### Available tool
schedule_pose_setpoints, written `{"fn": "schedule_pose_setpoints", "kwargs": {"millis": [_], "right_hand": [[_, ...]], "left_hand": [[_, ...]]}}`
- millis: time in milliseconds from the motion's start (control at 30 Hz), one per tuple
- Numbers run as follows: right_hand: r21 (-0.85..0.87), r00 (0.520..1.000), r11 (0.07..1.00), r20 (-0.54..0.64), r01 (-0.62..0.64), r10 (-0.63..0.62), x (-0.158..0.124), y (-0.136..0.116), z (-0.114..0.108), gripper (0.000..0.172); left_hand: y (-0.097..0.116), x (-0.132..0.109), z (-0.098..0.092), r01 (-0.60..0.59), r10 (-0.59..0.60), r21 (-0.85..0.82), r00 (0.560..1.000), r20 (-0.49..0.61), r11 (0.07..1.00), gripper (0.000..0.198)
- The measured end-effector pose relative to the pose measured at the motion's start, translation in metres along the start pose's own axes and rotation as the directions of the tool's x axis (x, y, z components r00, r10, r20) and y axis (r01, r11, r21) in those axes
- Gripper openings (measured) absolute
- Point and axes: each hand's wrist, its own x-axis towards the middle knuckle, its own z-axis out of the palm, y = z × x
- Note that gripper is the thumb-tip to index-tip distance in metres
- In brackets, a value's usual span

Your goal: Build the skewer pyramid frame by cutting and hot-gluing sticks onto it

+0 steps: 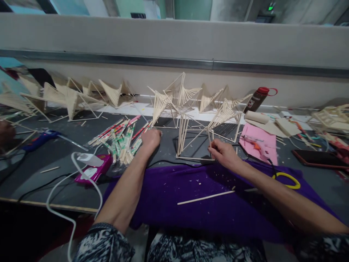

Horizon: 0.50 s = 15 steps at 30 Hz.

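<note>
My right hand [224, 153] pinches an upright stick at the near right corner of a wooden-stick frame [194, 158]. This open frame stands on the dark table, with a fan of sticks along its left side. My left hand [151, 139] is closed beside a heap of paper-wrapped chopsticks [124, 143]; its fingertips are turned away, so what they hold, if anything, is hidden. A loose stick [205, 197] lies on the purple cloth [163, 214] in front of me, among small wood scraps.
Several stick models [71, 102] line the wall. To the right are a glue gun [259, 147] on pink paper, yellow-handled scissors [290, 181], a phone [319, 159] and a bottle [256, 100]. A magenta power strip [95, 173] with cables and a blue glue gun [40, 140] lie left. Another person's hand [5, 131] shows at the left edge.
</note>
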Motion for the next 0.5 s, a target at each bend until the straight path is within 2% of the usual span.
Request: {"fn": "schedule_pose_setpoints", "kwargs": {"millis": [100, 167, 233, 300, 400, 500], "right_hand": [[-0.008, 1.000, 1.000, 0.005, 0.002, -0.002, 0.006, -0.002, 0.007, 0.008], [0.027, 1.000, 0.999, 0.011, -0.026, 0.026, 0.010, -0.003, 0.011, 0.007], [0.069, 0.997, 0.995, 0.011, -0.072, 0.072, 0.012, -0.003, 0.013, 0.009], [0.085, 0.995, 0.991, -0.001, -0.099, 0.100, 0.013, -0.002, 0.015, 0.010], [0.089, 0.995, 0.991, -0.017, -0.095, 0.097, 0.014, -0.001, 0.016, 0.010], [0.077, 0.997, 0.995, -0.026, -0.069, 0.071, 0.016, -0.001, 0.020, 0.010]], "left_hand": [[0.004, -0.001, 0.001, -0.135, 0.125, -0.077, 0.985, -0.123, 0.988, 0.034], [0.009, -0.003, 0.001, -0.248, 0.205, -0.156, 0.947, -0.248, 0.956, 0.036], [0.013, -0.003, 0.000, -0.311, 0.225, -0.241, 0.918, -0.328, 0.919, 0.037], [0.015, -0.004, -0.002, -0.316, 0.186, -0.339, 0.912, -0.365, 0.886, 0.035], [0.014, -0.004, -0.004, -0.259, 0.087, -0.510, 0.938, -0.336, 0.820, 0.032], [0.015, -0.004, -0.005, -0.176, 0.029, -0.678, 0.975, -0.222, 0.714, 0.034]]}}
